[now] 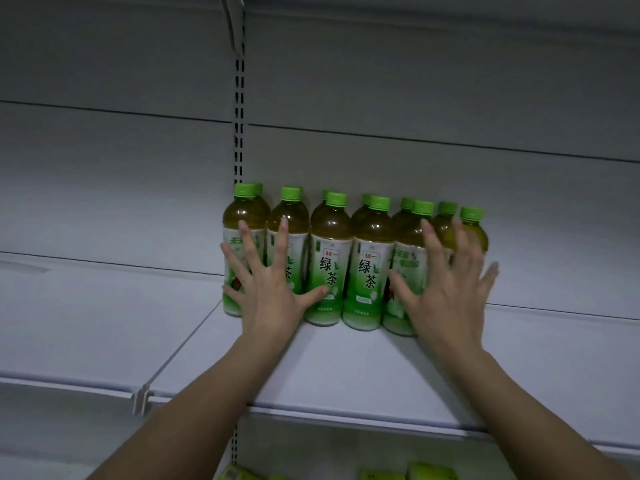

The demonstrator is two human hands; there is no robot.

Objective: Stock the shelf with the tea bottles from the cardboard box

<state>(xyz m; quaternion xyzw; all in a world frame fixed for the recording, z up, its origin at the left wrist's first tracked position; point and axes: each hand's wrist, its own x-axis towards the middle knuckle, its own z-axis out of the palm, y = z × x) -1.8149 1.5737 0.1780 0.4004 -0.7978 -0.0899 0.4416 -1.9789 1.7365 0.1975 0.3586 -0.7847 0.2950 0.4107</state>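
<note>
White metal shelving fills the view, dim and grey. Nearest, at the bottom edge, green packages (431, 472) lie on the lower shelf, partly cut off. Above them runs the front lip of the shelf board (346, 375), with a clear plastic divider clip (140, 398) at its left seam. Two bare forearms reach up over the board. The left hand (266, 296) has its fingers spread straight, pressing flat against the front of the green tea bottles (346, 268); the right hand (450, 289) is likewise splayed, fingers apart, against the bottles at the right end. The bottles stand upright in two rows, touching, green caps up, back near the rear panel. Behind them rises the slotted upright (239, 116).
</note>
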